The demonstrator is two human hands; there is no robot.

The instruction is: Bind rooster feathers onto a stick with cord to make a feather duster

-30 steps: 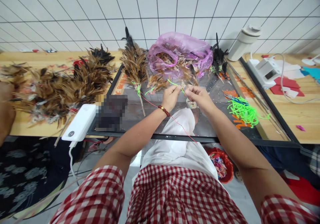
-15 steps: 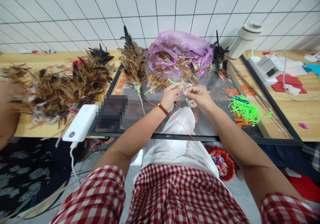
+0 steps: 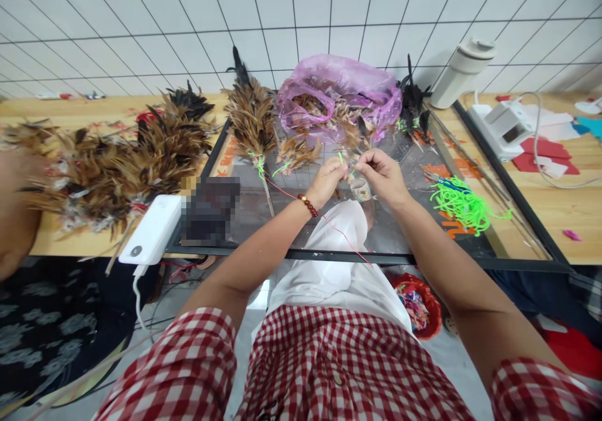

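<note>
My left hand (image 3: pixel 330 181) is closed in a pinch, with a short green strand (image 3: pixel 341 158) sticking up from its fingertips. Just to the right, my right hand (image 3: pixel 380 173) pinches beside it; what lies between those fingertips is too small to name. A roll of tape (image 3: pixel 360 189) sits below the right fingers. Small brown feathers lie behind both hands. A bound feather bundle (image 3: pixel 253 120) with green ties rests to the left, and a thin red thread (image 3: pixel 343 236) runs under my left wrist. Bright green strands (image 3: pixel 463 204) are heaped at the right.
A pink plastic bag (image 3: pixel 348 73) of feathers stands at the back. Many brown feathers (image 3: pixel 136 157) and a white power bank (image 3: pixel 150 229) are on the left. A white bottle (image 3: pixel 463 73) and a power strip (image 3: pixel 498 132) are at the right. Another person's arm (image 3: pixel 16 214) shows far left.
The green strand at my left fingertips now points up instead of lying slanted to the left. My right hand has shifted slightly right and up, and its fingers are more raised.
</note>
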